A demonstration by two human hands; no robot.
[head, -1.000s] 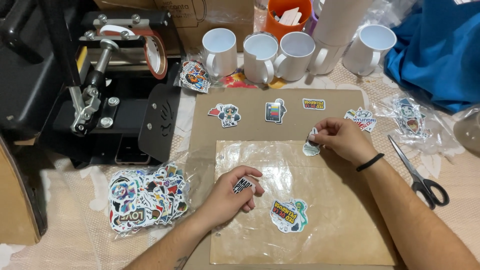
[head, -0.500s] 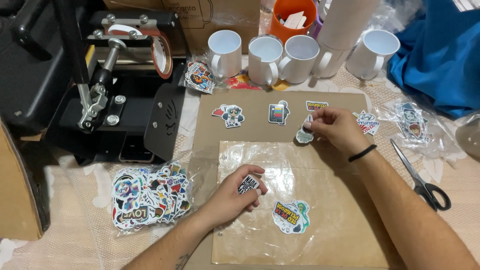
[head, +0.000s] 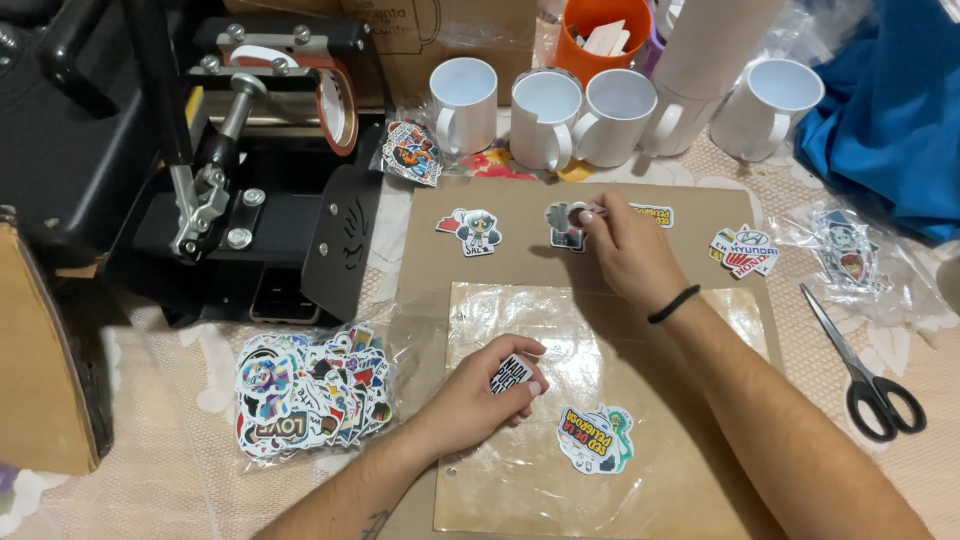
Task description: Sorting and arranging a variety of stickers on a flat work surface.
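My right hand [head: 622, 245] pinches a small round sticker [head: 563, 215] and holds it over the far part of the brown cardboard sheet [head: 430, 260], just above a square sticker lying there. My left hand [head: 482, 388] rests on the clear plastic sleeve [head: 740, 320] and holds a small black-and-white sticker [head: 512, 372] with its fingertips. A colourful sticker [head: 596, 440] lies on the sleeve to the right of that hand. A cartoon-figure sticker [head: 472, 230] and a yellow strip sticker [head: 655, 214] lie on the cardboard near the right hand.
A pile of stickers in a clear bag [head: 305, 392] lies left of the sleeve. A black mug press [head: 240, 190] stands at the left. Several white mugs [head: 545, 115] line the back. Scissors [head: 860, 360] lie at the right, blue cloth [head: 890, 110] beyond them.
My right hand has carried the small round sticker from the sleeve's far right corner up and leftward over the cardboard. My left hand has stayed on the sleeve.
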